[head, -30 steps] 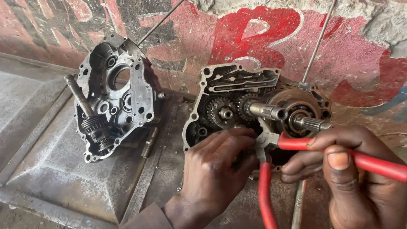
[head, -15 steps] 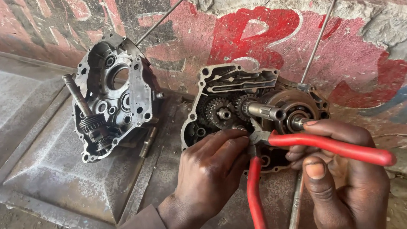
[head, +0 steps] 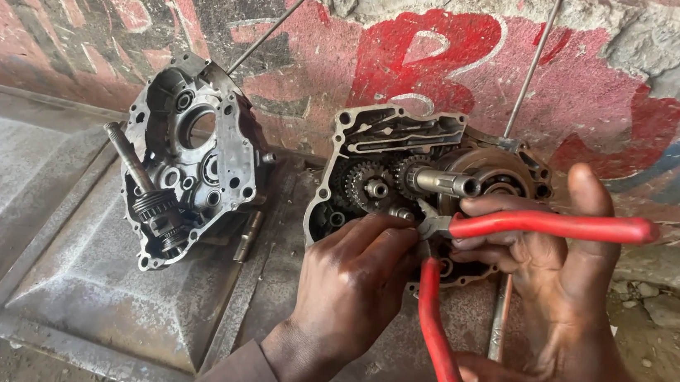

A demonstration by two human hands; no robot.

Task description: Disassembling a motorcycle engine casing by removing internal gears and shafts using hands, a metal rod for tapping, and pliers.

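My right hand holds red-handled pliers with the handles spread wide; their jaws sit at the lower middle of an engine crankcase half that leans on the painted wall. The case shows gears and a protruding steel shaft. My left hand rests against the case front, with its fingertips touching the spot at the plier jaws. What the jaws grip is hidden by my fingers.
A second crankcase half with a geared shaft leans against the wall to the left. Thin metal rods stand against the wall. A ridged metal plate covers the floor, with rubble at right.
The plier handles have spread wider apart, the upper one rising to level. My right hand opened its grip; my left hand stayed at the jaws.
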